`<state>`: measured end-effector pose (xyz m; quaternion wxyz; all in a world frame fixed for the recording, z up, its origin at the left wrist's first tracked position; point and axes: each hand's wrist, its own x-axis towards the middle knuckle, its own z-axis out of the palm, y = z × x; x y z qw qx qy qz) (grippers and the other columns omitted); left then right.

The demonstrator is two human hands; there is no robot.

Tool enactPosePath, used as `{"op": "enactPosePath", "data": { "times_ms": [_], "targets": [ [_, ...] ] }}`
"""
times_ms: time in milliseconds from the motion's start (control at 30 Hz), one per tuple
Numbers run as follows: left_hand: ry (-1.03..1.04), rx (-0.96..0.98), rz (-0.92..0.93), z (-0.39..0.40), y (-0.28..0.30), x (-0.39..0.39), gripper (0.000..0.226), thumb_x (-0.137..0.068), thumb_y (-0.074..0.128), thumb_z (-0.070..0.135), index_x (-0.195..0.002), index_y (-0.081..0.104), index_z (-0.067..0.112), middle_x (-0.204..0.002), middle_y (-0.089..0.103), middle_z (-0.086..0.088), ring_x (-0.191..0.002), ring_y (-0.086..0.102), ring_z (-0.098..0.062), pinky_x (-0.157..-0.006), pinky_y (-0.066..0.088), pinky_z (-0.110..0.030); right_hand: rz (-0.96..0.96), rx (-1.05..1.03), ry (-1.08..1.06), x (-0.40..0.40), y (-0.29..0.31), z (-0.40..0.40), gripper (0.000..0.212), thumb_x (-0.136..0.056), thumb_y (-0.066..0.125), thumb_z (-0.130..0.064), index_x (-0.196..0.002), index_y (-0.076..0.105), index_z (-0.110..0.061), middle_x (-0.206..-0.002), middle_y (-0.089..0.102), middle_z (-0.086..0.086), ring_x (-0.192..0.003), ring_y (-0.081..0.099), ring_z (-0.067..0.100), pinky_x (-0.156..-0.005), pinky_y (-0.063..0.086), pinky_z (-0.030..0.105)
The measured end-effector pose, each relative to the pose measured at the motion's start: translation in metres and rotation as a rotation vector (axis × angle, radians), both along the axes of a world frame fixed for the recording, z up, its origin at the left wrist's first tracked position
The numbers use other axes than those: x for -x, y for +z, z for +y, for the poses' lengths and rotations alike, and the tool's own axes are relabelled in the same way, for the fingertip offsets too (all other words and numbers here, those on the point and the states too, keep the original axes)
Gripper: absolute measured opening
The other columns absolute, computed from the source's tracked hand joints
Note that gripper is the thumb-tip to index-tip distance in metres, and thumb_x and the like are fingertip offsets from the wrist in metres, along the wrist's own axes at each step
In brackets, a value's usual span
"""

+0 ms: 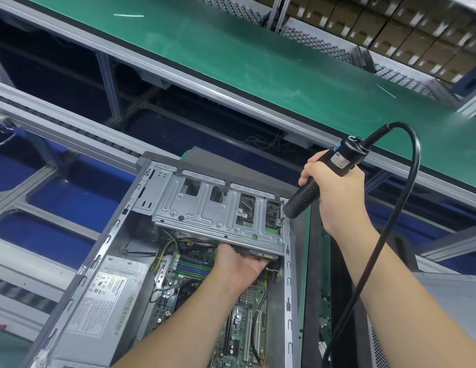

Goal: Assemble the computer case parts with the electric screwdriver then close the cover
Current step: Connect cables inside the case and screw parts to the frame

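Grey sheet steel makes up the open computer case [120, 235], which lies on its side with its long axis running from the lower left up toward the upper right of the view. At its left sits the power supply [104, 296], silver with a white label. Beside it the green motherboard [194, 272] shows memory slots, a heatsink and white expansion slots. Across the far end of the case lies the drive cage [205, 211] — a ribbed, stamped metal bracket, its long axis crosswise to the case. The left hand [239, 264] reaches under the near edge of the cage, its grip curled round the cage's underside. Further right, the right hand [335, 189] has its grip wrapped around the black electric screwdriver [321, 173]. The tool slants — tip down and to the left, cable end up and to the right — with its bit on a screw [280, 221] at the cage's right corner. Its black cable [407, 187] loops up and over the right forearm. Beyond the case runs a green conveyor belt [231, 57].
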<state>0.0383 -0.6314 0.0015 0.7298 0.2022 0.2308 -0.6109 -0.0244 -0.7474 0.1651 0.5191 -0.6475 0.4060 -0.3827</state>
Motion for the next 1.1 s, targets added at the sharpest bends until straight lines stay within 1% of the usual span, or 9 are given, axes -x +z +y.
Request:
{"op": "enactPosePath", "data": {
  "times_ms": [133,267,500,600,667,767,833,900,1100],
  "targets": [
    [0.006,0.004,0.000,0.000,-0.001,0.000,0.051,-0.103,0.052,0.043,-0.129,0.065,0.001,-0.122,0.068,-0.030,-0.110,0.067,-0.051,-0.093,0.052,-0.068,0.006,-0.008,-0.012,0.000,0.000,-0.001,0.013,-0.069,0.071,-0.019,-0.070,0.073,-0.031,-0.072,0.069,0.001,-0.072,0.065,0.021,-0.076,0.058,0.043],
    [0.014,0.003,0.031,0.000,-0.002,0.000,0.048,-0.104,0.051,0.040,-0.128,0.065,0.001,-0.120,0.068,-0.031,-0.106,0.068,-0.052,-0.087,0.055,-0.065,0.010,0.005,0.010,-0.001,0.000,0.000,0.014,-0.069,0.070,-0.015,-0.069,0.072,-0.030,-0.071,0.068,0.001,-0.067,0.064,0.018,-0.074,0.056,0.041],
    [0.006,0.010,0.015,-0.001,-0.008,0.000,0.047,-0.105,0.049,0.038,-0.128,0.064,0.000,-0.121,0.068,-0.032,-0.106,0.068,-0.052,-0.088,0.055,-0.066,0.077,0.081,0.075,-0.005,-0.005,0.004,0.022,-0.074,0.068,-0.012,-0.065,0.068,-0.032,-0.067,0.067,-0.003,-0.063,0.062,0.005,-0.070,0.051,0.034],
    [0.003,0.020,0.017,-0.001,-0.008,-0.001,0.047,-0.104,0.050,0.037,-0.127,0.064,-0.001,-0.121,0.068,-0.032,-0.107,0.068,-0.051,-0.092,0.053,-0.067,0.085,0.086,0.084,-0.007,-0.007,0.005,0.020,-0.074,0.068,-0.013,-0.066,0.068,-0.031,-0.067,0.067,-0.003,-0.063,0.062,0.004,-0.068,0.051,0.031],
    [0.003,0.019,0.025,0.000,-0.007,-0.001,0.047,-0.104,0.050,0.037,-0.128,0.063,-0.001,-0.121,0.067,-0.032,-0.107,0.068,-0.051,-0.091,0.054,-0.066,0.093,0.081,0.071,-0.007,-0.007,0.003,0.018,-0.075,0.068,-0.012,-0.066,0.067,-0.028,-0.067,0.066,-0.003,-0.063,0.061,0.003,-0.067,0.051,0.030],
    [-0.011,0.016,0.020,0.001,-0.008,-0.001,0.048,-0.104,0.048,0.037,-0.128,0.062,-0.002,-0.122,0.067,-0.033,-0.108,0.068,-0.051,-0.093,0.053,-0.067,0.107,0.066,0.050,-0.005,-0.009,-0.002,0.015,-0.078,0.067,-0.005,-0.070,0.065,-0.018,-0.065,0.065,-0.005,-0.062,0.062,0.001,-0.068,0.048,0.030],
    [-0.012,0.017,0.019,0.001,-0.008,-0.001,0.047,-0.103,0.048,0.035,-0.128,0.063,-0.002,-0.122,0.067,-0.032,-0.107,0.068,-0.051,-0.092,0.054,-0.066,0.113,0.061,0.043,-0.005,-0.011,-0.002,0.016,-0.078,0.067,-0.004,-0.071,0.065,-0.018,-0.064,0.065,-0.007,-0.062,0.063,0.000,-0.066,0.048,0.029],
    [-0.012,0.018,0.019,0.001,-0.009,-0.001,0.048,-0.102,0.050,0.036,-0.128,0.063,-0.002,-0.123,0.067,-0.032,-0.109,0.068,-0.050,-0.094,0.053,-0.065,0.107,0.059,0.046,-0.005,-0.012,-0.002,0.015,-0.075,0.066,-0.006,-0.070,0.064,-0.020,-0.065,0.065,-0.006,-0.061,0.062,0.000,-0.065,0.049,0.029],
    [-0.024,-0.023,-0.001,0.001,-0.011,-0.001,0.047,-0.103,0.049,0.037,-0.131,0.063,0.001,-0.126,0.067,-0.029,-0.116,0.066,-0.047,-0.107,0.046,-0.060,0.080,0.045,0.048,-0.003,-0.012,-0.002,0.016,-0.071,0.065,-0.008,-0.068,0.064,-0.023,-0.066,0.066,-0.003,-0.061,0.061,0.002,-0.066,0.049,0.031]
  ]
}}
